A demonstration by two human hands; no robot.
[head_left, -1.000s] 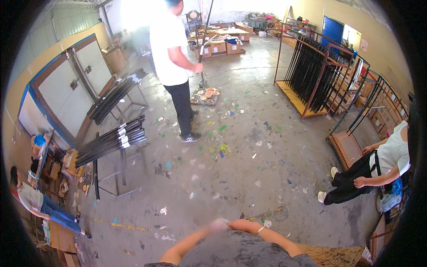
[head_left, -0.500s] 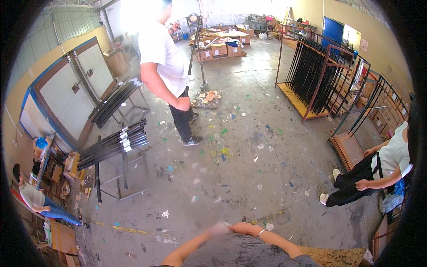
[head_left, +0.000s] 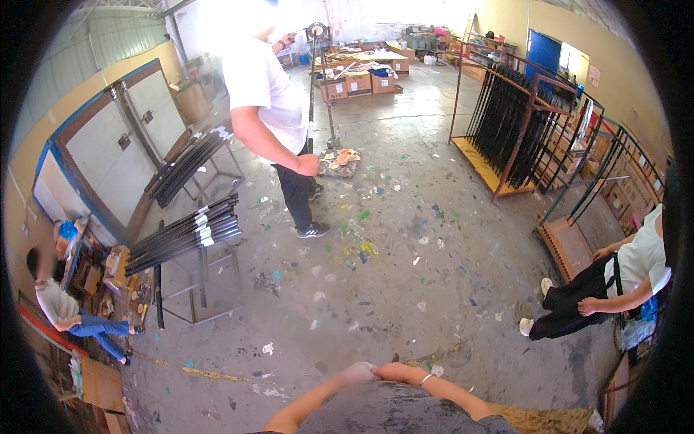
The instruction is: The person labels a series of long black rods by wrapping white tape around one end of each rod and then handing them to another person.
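Note:
My left hand (head_left: 357,373) and my right hand (head_left: 395,372) meet in front of my dark grey shirt (head_left: 383,405), at the lower edge of the head view. A pale band circles my right wrist. The left hand looks whitish and blurred, and the fingers of both cannot be made out. Nothing held shows in either hand. Ahead of me a person in a white shirt (head_left: 266,108) stands with a fist at the lower end of a long dark pole (head_left: 312,108). Beyond it, round tan pieces (head_left: 341,157) lie on a low base.
At left, bundles of black poles (head_left: 184,235) rest on metal stands (head_left: 210,286). A rack (head_left: 499,189) of dark poles stands at right, by an empty frame cart (head_left: 567,253). People stand at right (head_left: 622,282) and far left (head_left: 72,311). Paint-like flecks dot the concrete floor (head_left: 405,289).
The person ahead has shifted their lower hand slightly right, and the pole stands more upright. The person at far left has moved, legs now bent and spread. My hands stay where they were.

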